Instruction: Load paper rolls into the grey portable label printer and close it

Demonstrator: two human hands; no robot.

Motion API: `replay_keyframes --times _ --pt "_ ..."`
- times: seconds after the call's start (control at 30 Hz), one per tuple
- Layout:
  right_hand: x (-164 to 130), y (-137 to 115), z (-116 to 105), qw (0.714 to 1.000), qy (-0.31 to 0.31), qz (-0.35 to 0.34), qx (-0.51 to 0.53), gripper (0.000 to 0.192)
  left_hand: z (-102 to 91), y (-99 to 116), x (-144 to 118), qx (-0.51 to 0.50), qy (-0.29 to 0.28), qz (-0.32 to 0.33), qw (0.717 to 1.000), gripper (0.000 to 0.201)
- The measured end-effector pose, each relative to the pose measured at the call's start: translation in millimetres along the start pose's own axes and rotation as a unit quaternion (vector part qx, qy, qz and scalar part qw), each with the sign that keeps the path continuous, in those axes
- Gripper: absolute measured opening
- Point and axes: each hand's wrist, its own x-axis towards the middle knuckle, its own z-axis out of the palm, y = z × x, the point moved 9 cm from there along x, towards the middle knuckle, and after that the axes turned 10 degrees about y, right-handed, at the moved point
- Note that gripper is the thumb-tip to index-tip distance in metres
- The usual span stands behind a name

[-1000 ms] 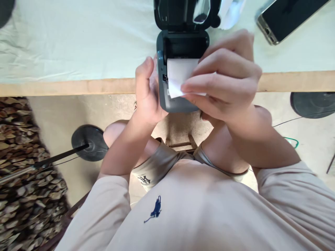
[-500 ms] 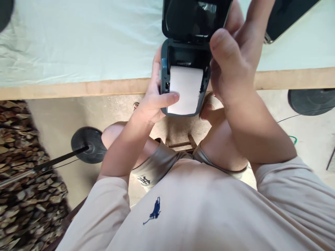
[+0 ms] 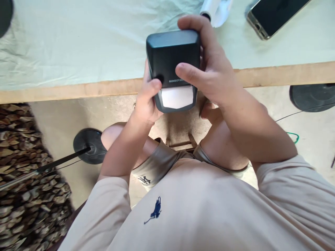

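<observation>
A dark label printer (image 3: 167,57) with "NIIMBOT" lettering is held in front of me at the table's near edge, its lid down. White label paper (image 3: 177,97) shows at the end nearest me, below the lid. My left hand (image 3: 149,99) grips the printer's near left corner, thumb on top and the other fingers mostly hidden beneath. Around the right side wraps my right hand (image 3: 211,64), its thumb across the lid and its index finger by the far right corner.
A green-white cloth (image 3: 78,42) covers the table, which has a wooden edge (image 3: 274,75). Behind my right hand lies a roll of white paper (image 3: 210,8). A phone (image 3: 277,15) rests at the right. Round black stand bases (image 3: 87,143) and stacked firewood (image 3: 26,167) are below.
The printer's lid, raised before, is now down over the paper. My right hand has moved left onto the lid. The paper roll and more of the phone have come into sight.
</observation>
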Motion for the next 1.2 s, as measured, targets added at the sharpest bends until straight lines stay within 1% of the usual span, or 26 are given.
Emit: replay_keyframes --times 0.07,0.1,0.2,0.23,0.3,0.37,0.4,0.47,0.53,0.57,0.6,0.67,0.7,0.77,0.83,0.87,0.9,0.93,0.97,1.03,1.07,1.13,1.2 --pt "-1 -3 4 0.999 -0.017 -0.005 0.033 0.068 3.5 1 2 0.005 -0.021 0.016 1.0 0.068" --pt "-2 -2 6 0.999 -0.025 0.0 0.034 0.066 3.5 1 3 0.012 -0.023 0.019 0.999 0.069" --pt "0 -1 5 1.0 -0.023 -0.005 0.006 0.064 -1.5 -1 5 0.023 0.01 0.013 1.0 0.071" --pt "1 1 5 1.0 -0.018 -0.007 -0.007 0.064 -2.1 -1 4 0.025 0.022 0.004 0.999 0.068" --pt "3 2 4 0.999 -0.011 -0.016 -0.027 0.065 3.2 3 0 0.02 0.022 -0.01 1.0 0.056" --pt "3 1 4 0.998 -0.003 -0.032 -0.048 0.065 13.4 9 -5 0.004 0.004 -0.024 1.0 0.04" --pt "3 -2 4 0.997 0.005 -0.046 -0.064 0.064 16.8 11 -6 -0.006 0.003 -0.028 1.0 0.038" --pt "0 -10 2 0.99 0.036 -0.087 -0.101 0.062 18.2 14 -7 -0.015 0.019 -0.041 0.999 0.042" --pt "-5 -19 1 0.981 0.057 -0.123 -0.141 0.065 12.5 13 -5 -0.018 0.049 -0.053 0.997 0.049" --pt "-7 -23 2 0.976 0.057 -0.14 -0.156 0.066 8.6 12 -3 -0.02 0.061 -0.056 0.996 0.052" --pt "-8 -25 4 0.973 0.053 -0.151 -0.168 0.066 5.4 10 -2 -0.02 0.064 -0.06 0.996 0.055" --pt "-8 -24 7 0.971 0.026 -0.159 -0.179 0.066 -1.9 9 1 -0.015 0.069 -0.054 0.996 0.054" --pt "-7 -23 7 0.971 0.014 -0.163 -0.172 0.069 -5.6 10 2 -0.011 0.074 -0.045 0.996 0.05" --pt "-4 -20 5 0.975 -0.006 -0.17 -0.143 0.08 -11.2 14 3 -0.009 0.089 -0.026 0.996 0.041" --pt "-3 -22 5 0.972 -0.037 -0.2 -0.117 0.091 -8.4 14 3 -0.013 0.083 -0.037 0.996 0.041" --pt "-3 -24 3 0.969 -0.037 -0.214 -0.117 0.091 -4.0 13 2 -0.016 0.07 -0.055 0.996 0.045" --pt "-4 -27 -1 0.965 -0.018 -0.231 -0.123 0.087 0.6 11 1 -0.022 0.058 -0.069 0.996 0.051" --pt "-5 -33 -7 0.959 0.019 -0.251 -0.131 0.082 5.3 11 0 -0.029 0.045 -0.075 0.996 0.056" --pt "-7 -38 -15 0.953 0.071 -0.26 -0.142 0.074 9.4 12 0 -0.038 0.033 -0.068 0.996 0.058" --pt "-10 -45 -28 0.942 0.169 -0.238 -0.165 0.054 14.9 14 0 -0.048 0.01 -0.043 0.998 0.052" --pt "-12 -47 -31 0.941 0.195 -0.224 -0.163 0.045 16.9 13 0 -0.046 -0.005 -0.036 0.998 0.047" --pt "-15 -51 -36 0.942 0.23 -0.204 -0.134 0.028 17.5 8 0 -0.036 -0.025 -0.044 0.998 0.044" --pt "-16 -54 -38 0.942 0.235 -0.206 -0.124 0.021 14.4 2 0 -0.025 -0.03 -0.057 0.998 0.048"
